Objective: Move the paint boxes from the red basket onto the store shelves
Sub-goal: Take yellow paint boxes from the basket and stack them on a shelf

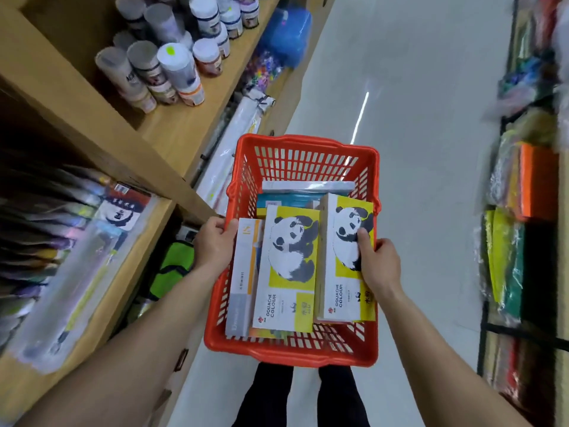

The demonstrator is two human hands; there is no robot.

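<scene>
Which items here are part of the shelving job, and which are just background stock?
Job: red basket; two panda gouache boxes; white-and-orange box; right hand on a panda box; left hand on the basket rim; wooden shelves.

Background: paint jars; blue container; packaged goods across the aisle.

This is an art-supply shop aisle. Tan wooden shelves [172, 127] carry rows of white-capped paint jars [172, 66], and plastic-wrapped colourful packs [511, 229] line the opposite side of a pale glossy floor [425, 149].
</scene>
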